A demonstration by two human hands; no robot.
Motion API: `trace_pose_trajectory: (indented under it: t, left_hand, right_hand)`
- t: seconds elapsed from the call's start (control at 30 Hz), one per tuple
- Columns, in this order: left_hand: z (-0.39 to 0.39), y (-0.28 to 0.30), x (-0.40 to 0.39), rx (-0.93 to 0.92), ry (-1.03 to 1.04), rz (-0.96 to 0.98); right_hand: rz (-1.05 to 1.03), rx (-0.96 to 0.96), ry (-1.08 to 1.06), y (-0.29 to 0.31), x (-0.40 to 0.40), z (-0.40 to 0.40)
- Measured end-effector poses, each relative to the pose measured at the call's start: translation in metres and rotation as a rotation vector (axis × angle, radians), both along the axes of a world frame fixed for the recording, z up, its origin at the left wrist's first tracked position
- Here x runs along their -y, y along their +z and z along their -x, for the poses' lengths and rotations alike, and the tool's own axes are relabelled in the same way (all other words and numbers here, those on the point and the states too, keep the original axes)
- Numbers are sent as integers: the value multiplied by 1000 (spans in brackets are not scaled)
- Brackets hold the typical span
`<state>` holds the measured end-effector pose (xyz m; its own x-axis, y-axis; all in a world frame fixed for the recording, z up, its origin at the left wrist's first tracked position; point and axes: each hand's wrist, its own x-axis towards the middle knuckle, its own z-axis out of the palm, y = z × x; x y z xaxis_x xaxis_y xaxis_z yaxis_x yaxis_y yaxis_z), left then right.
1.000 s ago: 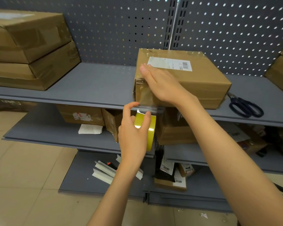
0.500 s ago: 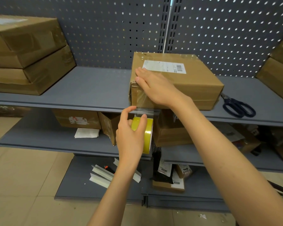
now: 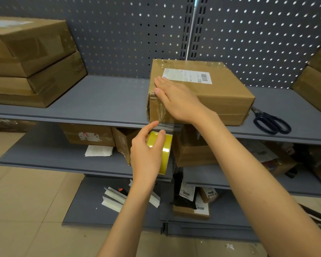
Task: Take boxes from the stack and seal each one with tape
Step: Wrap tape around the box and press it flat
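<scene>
One hand [image 3: 178,101] flat on box [image 3: 220,93], other [image 3: 146,154] gripping tape [image 3: 165,145]

Bright, even light, soft shadows under the shelves; glare on the tape roll [image 3: 164,145]; wide-angle bending at the edges; corners slightly soft.

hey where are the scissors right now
In the head view, the scissors lie at the right on the upper shelf, just right of the labelled box and near the shelf's front edge, apart from both hands.
</scene>
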<state>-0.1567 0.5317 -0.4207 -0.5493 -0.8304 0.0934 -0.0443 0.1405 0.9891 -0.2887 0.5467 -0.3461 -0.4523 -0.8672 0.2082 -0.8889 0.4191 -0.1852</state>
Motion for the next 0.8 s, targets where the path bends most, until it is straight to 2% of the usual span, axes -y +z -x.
trace_pose_trajectory:
  t: [0.17,0.57,0.63,0.73,0.8]
  left_hand:
    - [-2,6,2,-53,-57,-68]
    - [-3,7,11,-84,-109,-91]
    - [-3,6,10,-85,-102,-98]
    - [-3,4,8,-82,-94,-103]
    - [-3,3,9,-88,-85,-101]
  right_hand:
    - [0,-12,-2,-2,1,1]
    - [40,-62,7,-6,2,3]
    - [108,-27,36,-7,1,2]
    - [330,141,57,-9,-7,2]
    - [465,142,22,-9,-16,5]
